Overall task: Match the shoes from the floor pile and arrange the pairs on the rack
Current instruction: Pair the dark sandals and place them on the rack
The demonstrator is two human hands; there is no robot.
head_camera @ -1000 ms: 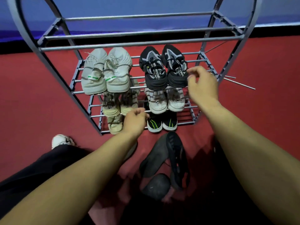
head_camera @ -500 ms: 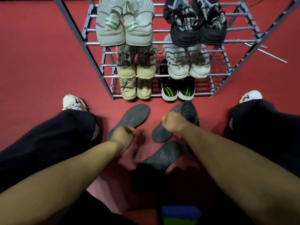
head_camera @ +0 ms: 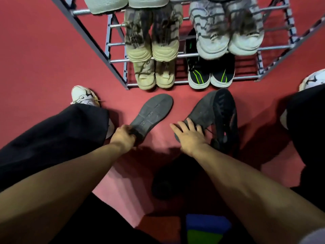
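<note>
Two dark grey shoes lie sole-up on the red floor in front of the metal rack (head_camera: pixel 98 44). My left hand (head_camera: pixel 123 137) is closed around the heel of the left dark shoe (head_camera: pixel 153 110). My right hand (head_camera: pixel 190 136) rests with fingers spread on the heel end of the right dark shoe (head_camera: pixel 202 111). A black shoe (head_camera: pixel 226 118) lies on its side against that one. On the rack sit a beige pair (head_camera: pixel 153 76), a black pair with green stripes (head_camera: pixel 210 74), a camouflage-and-tan pair (head_camera: pixel 152 37) and a grey striped pair (head_camera: pixel 228 32).
My legs in black trousers spread to both sides, with a white sneaker at the left (head_camera: pixel 83 95) and another at the right edge (head_camera: pixel 313 80). Another dark shoe lies in shadow between my arms (head_camera: pixel 165 182). A blue and green object (head_camera: pixel 207 228) sits at the bottom.
My hands came down from the rack to the floor pile. The left hand closed on the left dark shoe's heel; the right hand spread over the other. The view tilted downward.
</note>
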